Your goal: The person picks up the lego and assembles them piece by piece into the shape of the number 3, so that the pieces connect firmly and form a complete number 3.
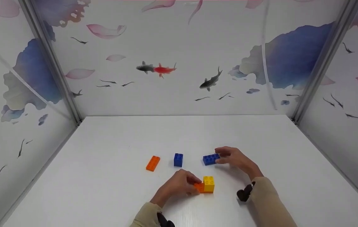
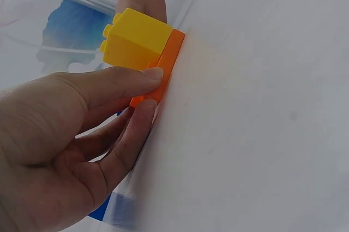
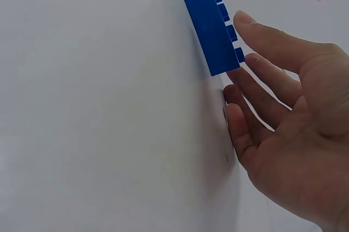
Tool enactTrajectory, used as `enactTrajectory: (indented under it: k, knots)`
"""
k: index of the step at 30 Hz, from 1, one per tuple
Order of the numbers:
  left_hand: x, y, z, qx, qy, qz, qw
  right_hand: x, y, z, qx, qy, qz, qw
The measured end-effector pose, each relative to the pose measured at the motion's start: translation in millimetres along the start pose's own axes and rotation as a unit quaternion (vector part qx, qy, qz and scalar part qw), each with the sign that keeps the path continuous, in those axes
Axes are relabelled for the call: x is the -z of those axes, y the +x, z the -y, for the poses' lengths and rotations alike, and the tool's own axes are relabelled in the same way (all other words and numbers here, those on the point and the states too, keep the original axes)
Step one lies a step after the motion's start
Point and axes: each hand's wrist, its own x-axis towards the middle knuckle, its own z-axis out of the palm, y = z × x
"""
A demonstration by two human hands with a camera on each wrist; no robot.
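My left hand (image 1: 179,183) pinches an orange flat brick (image 1: 199,187) between thumb and fingers at its left end. On that brick's right end sits a yellow block (image 1: 209,183), studs up; the left wrist view shows the yellow block (image 2: 139,35) joined to the orange piece (image 2: 173,52). My right hand (image 1: 237,160) reaches to the right end of a long blue brick (image 1: 210,159) lying on the table. In the right wrist view, the thumb stands slightly apart from the studs of this blue brick (image 3: 210,30), and the other fingers spread behind its near end.
A small blue block (image 1: 178,160) stands between the long blue brick and a second orange flat brick (image 1: 153,163), farther left. All rest on a white table (image 1: 103,142) walled by patterned panels (image 1: 179,41) at the back and both sides.
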Motion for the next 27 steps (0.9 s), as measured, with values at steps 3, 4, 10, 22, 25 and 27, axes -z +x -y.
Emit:
enactTrajectory:
  k: [3,4,10,22,25,27]
  knots:
    - [-0.4,-0.1,-0.7,0.001,0.001,-0.001,1.0,-0.2,0.6,1.6,-0.005,-0.008,0.001,1.0]
    - [-0.6,-0.3,-1.0,0.001,0.002,-0.001,1.0,-0.5,0.7,2.2,-0.007,-0.01,0.001,1.0]
    - [-0.5,-0.3,-0.8,-0.001,0.003,-0.001,1.0,-3.2,3.5,5.3,-0.016,-0.022,-0.004,1.0]
    - [-1.3,0.5,-0.9,0.001,0.004,-0.007,1.0,-9.4,5.3,12.7,-0.018,-0.077,-0.023,0.997]
    - [-1.3,0.0,-1.2,0.005,0.003,-0.007,1.0,-9.3,4.3,14.1,-0.017,-0.076,-0.03,0.996]
    - [-1.1,0.0,-1.3,0.005,0.003,-0.007,1.0,-8.2,3.5,15.0,-0.01,-0.073,-0.034,0.997]
